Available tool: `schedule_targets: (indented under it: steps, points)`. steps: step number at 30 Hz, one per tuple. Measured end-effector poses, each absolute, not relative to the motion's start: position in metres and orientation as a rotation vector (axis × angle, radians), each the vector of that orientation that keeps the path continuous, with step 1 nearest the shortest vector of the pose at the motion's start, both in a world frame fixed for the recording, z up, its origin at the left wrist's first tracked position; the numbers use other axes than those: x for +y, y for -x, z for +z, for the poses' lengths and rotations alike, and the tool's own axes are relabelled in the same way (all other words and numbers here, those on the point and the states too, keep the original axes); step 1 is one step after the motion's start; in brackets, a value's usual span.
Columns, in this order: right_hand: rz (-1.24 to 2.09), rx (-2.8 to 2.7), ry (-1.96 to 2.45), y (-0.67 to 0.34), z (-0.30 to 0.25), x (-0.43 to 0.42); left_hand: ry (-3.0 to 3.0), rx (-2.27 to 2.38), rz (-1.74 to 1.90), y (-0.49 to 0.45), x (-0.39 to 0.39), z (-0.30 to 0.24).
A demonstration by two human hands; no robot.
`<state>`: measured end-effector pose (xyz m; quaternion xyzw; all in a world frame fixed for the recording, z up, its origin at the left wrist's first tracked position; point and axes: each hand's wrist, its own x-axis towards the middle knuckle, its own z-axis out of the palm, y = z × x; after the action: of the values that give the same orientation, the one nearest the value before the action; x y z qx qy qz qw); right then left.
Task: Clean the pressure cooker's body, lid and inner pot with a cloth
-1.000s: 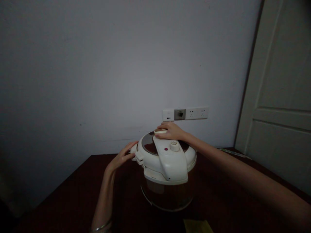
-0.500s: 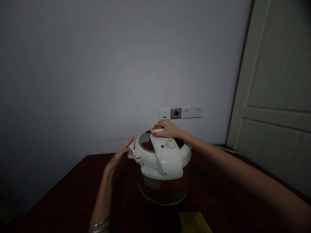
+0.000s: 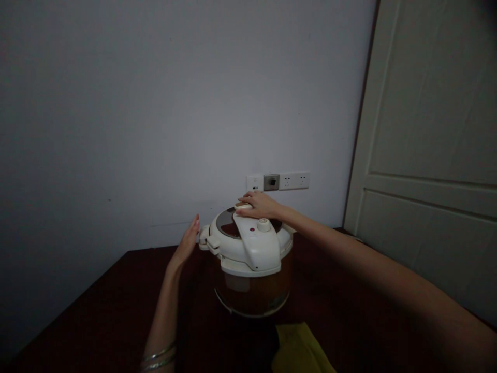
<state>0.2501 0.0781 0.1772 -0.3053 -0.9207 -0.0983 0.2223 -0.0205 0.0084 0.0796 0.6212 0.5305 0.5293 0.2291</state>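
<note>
An electric pressure cooker with a brown body and a white rim stands on the dark red table. On its lid are a white bar with a red button and a pressure valve. My right hand is closed around the lid handle at the far end of that bar. Beside the side handle, my left hand is held up with its fingers stretched out, just left of the cooker and apparently not touching it. The lid sits on the cooker.
Behind the cooker, a white wall carries a row of sockets and a grey outlet plate. A yellow-green cloth lies at the table's near side. To the right stands a pale panelled door.
My left hand has come off the cooker's side handle and moved slightly left. The right hand stays on the lid handle. The view has shifted a little to the right.
</note>
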Motion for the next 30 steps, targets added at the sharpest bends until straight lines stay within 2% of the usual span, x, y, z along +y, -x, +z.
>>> schedule_targets:
  steps: [6,10,14,18,23,30]
  points:
    - [-0.081,-2.435,1.001,-0.261,0.179,0.067,-1.602,1.588,1.876,0.016,-0.002,0.096]
    - [0.057,-2.173,0.852,-0.297,0.180,0.032,-1.601,1.569,2.302,0.004,-0.035,0.122]
    - [0.116,-2.009,0.787,-0.343,0.151,-0.023,-1.533,1.426,2.694,-0.028,-0.084,0.145]
    - [0.186,-2.174,0.877,-0.376,0.092,-0.075,-1.717,1.280,2.657,-0.069,-0.126,0.149]
    - [0.226,-2.379,1.033,-0.401,0.035,-0.111,-2.078,1.317,2.356,-0.093,-0.139,0.143]
    - [0.395,-2.119,1.095,-0.427,0.047,-0.089,-2.150,1.713,1.950,-0.046,-0.086,0.151]
